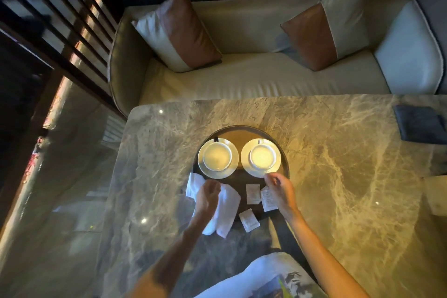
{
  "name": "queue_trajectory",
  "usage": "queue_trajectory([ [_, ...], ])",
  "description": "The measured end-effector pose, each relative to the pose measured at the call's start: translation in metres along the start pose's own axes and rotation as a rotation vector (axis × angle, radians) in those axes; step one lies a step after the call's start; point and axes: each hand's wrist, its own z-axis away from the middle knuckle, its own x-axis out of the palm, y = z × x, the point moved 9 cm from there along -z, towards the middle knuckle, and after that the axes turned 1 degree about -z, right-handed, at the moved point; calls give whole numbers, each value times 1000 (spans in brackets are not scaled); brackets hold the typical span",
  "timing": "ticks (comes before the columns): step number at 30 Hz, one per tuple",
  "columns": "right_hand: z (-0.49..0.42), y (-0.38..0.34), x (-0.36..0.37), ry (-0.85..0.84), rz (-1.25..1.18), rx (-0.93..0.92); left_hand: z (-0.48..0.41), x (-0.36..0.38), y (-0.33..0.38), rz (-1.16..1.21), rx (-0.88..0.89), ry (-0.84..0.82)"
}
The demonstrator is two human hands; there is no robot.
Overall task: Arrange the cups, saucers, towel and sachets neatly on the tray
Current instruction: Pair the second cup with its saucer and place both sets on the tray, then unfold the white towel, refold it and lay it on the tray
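Observation:
A round dark tray [242, 127] sits on the marble table. At its back stand two white cups, the left cup [217, 155] on its saucer [219, 173] and the right cup [262, 156] on its saucer [244, 161]. A crumpled white towel [226, 213] hangs over the tray's front left rim, and my left hand [208, 195] grips it with curled fingers. My right hand [279, 189] pinches the front rim of the right saucer. Three white sachets lie loose at the tray's front: one [253, 194] in the middle, one [269, 201] partly under my right hand, and one [249, 220] nearest me.
The marble table [338, 164] spreads wide to the right of the tray. A folded dark cloth [420, 124] lies at the table's far right edge. Behind the table is a cream sofa [254, 75] with two cushions. A slatted wooden screen [60, 19] stands to the left.

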Motion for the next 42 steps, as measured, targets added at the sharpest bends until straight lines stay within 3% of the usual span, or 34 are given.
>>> queue_trajectory([
  [3, 26, 7, 22, 3, 42, 20, 7, -36, -24, -62, -50, 75],
  [7, 57, 27, 64, -123, 102, 152, 14, -59, -56, -91, -107, 90],
  [10, 76, 29, 100, -214, 120, 203, 13, -55, -75, -124, -179, -31],
  [14, 97, 31, 142, -329, -30, 426, 16, -34, -72, 126, -158, -283],
  [16, 104, 30, 156, -338, -71, 490, 15, -30, -73, 93, -158, -318],
  [22, 121, 9, 174, -440, -37, 460, -4, -43, -83, 43, -211, -201],
  [26, 130, 4, 184, -515, -32, 443, -10, -43, -91, 62, -256, -254],
  [28, 135, 5, 187, -490, -27, 505, -12, -52, -81, -144, -187, -245],
  [30, 134, 4, 180, -388, 74, 485, -9, -62, -63, -194, -77, -256],
  [33, 119, -29, 168, -246, 331, 216, 4, -88, -22, -192, 202, -285],
  [37, 108, -117, 190, -350, 536, -257, 39, -133, 52, -219, 560, -444],
  [42, 94, -239, 192, -408, 430, -467, 64, -221, 148, -459, 911, -370],
])
